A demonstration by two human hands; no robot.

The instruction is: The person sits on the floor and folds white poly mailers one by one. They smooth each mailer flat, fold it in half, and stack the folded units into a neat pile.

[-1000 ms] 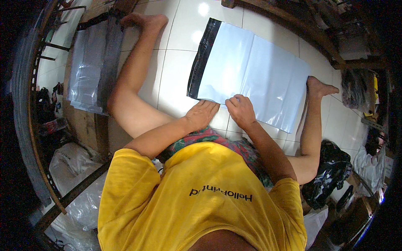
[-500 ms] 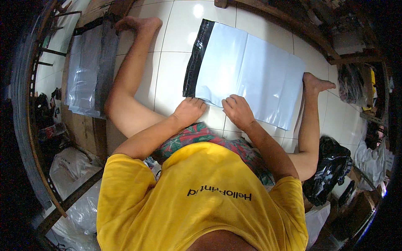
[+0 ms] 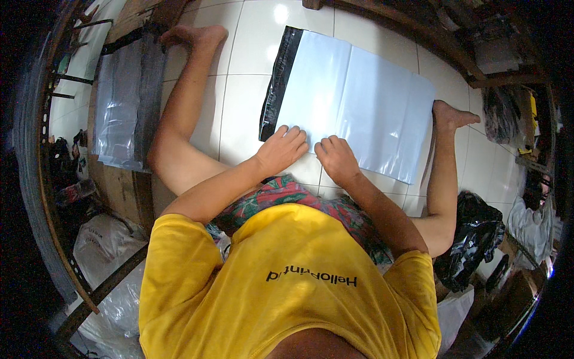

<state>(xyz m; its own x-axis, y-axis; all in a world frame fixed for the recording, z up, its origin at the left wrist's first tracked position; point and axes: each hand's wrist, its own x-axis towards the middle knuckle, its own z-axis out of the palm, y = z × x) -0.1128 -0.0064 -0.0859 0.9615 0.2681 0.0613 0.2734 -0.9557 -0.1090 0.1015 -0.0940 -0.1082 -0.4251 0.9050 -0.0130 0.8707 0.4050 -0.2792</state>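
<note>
A pale blue plastic mailing bag point(image 3: 376, 107) lies flat on the tiles between my legs. A black strip point(image 3: 281, 84) runs along its left edge, and a crease crosses its middle. At the near edge, my left hand point(image 3: 285, 147) rests on the bag just right of the strip, fingers slightly bent and apart. Close beside it, my right hand point(image 3: 337, 158) is closed at the same edge, its fingers curled onto the plastic. My fingers cover part of that edge, and the thumbs are mostly hidden.
More mailing bags point(image 3: 128, 102) lie on brown cardboard point(image 3: 122, 194) beyond my left leg. A black plastic bag point(image 3: 475, 239) sits by my right knee. Wooden beams point(image 3: 388, 24) border the far side, and a metal rack point(image 3: 66, 239) stands at the left.
My left hand has moved right and forward from the bag's corner onto its surface, and its fingers have spread. The lifted near edge now lies flatter. My right hand has barely moved.
</note>
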